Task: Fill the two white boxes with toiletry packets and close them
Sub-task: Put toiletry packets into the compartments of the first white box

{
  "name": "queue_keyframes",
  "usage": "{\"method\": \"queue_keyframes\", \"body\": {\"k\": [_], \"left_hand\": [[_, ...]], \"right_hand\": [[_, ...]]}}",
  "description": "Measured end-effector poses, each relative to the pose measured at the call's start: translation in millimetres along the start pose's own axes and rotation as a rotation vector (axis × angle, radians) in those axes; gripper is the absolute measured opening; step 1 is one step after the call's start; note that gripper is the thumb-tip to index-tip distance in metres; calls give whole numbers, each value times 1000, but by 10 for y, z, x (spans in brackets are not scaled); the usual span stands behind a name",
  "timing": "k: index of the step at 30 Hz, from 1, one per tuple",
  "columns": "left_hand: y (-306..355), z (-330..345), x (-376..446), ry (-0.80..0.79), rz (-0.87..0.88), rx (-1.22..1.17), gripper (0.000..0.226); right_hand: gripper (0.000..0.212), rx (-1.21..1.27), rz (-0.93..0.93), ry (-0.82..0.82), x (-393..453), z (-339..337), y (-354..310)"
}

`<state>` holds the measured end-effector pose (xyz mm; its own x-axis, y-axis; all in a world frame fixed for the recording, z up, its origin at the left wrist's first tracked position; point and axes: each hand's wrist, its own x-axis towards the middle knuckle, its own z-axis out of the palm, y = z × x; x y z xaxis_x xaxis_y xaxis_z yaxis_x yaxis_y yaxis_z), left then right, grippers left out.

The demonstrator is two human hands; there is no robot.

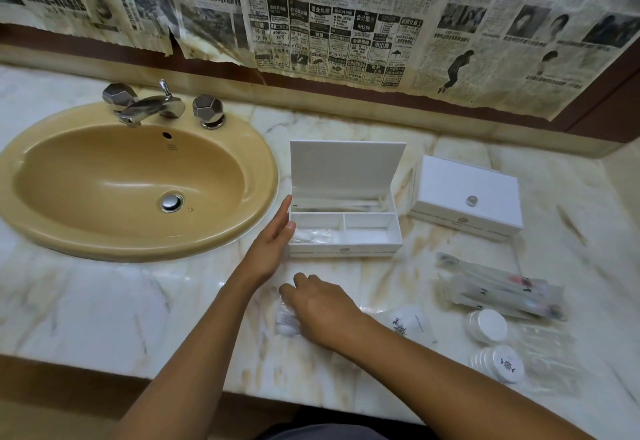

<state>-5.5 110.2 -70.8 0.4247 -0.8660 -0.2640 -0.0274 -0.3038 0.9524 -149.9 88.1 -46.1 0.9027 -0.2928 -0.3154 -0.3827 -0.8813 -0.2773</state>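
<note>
An open white box (374,247) stands mid-counter with its lid up. Long packets lie in its back compartment and a clear packet in the front left one. My left hand (273,242) rests flat against the box's left wall, fingers apart. My right hand (318,304) is down on the counter in front of the box, fingers curled over a small clear packet of cotton buds (286,318). A second white box (467,193), closed, with a small knob on its lid, sits to the right.
More toiletry packets lie at the right: long toothbrush packets (502,287), two round white packets (488,325), a printed sachet (408,321). A beige sink (41,228) with chrome taps (149,107) fills the left. Newspaper covers the wall behind.
</note>
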Motion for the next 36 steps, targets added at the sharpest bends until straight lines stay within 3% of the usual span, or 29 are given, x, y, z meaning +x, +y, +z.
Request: {"method": "queue_keyframes", "body": {"k": [14,19,27,36], "left_hand": [[-5,-20,19,-8,-2,-11,49],[-7,-26,29,-9,-6,-28,50],[-26,-23,37,-4,-7,-32,50],[10,-12,12,1,-12,-8,49]], "right_hand": [[8,-66,23,21,40,-163,-5],[12,-47,34,46,-17,-532,8],[20,17,235,323,199,-932,367],[21,-61,289,220,475,-865,424]]}}
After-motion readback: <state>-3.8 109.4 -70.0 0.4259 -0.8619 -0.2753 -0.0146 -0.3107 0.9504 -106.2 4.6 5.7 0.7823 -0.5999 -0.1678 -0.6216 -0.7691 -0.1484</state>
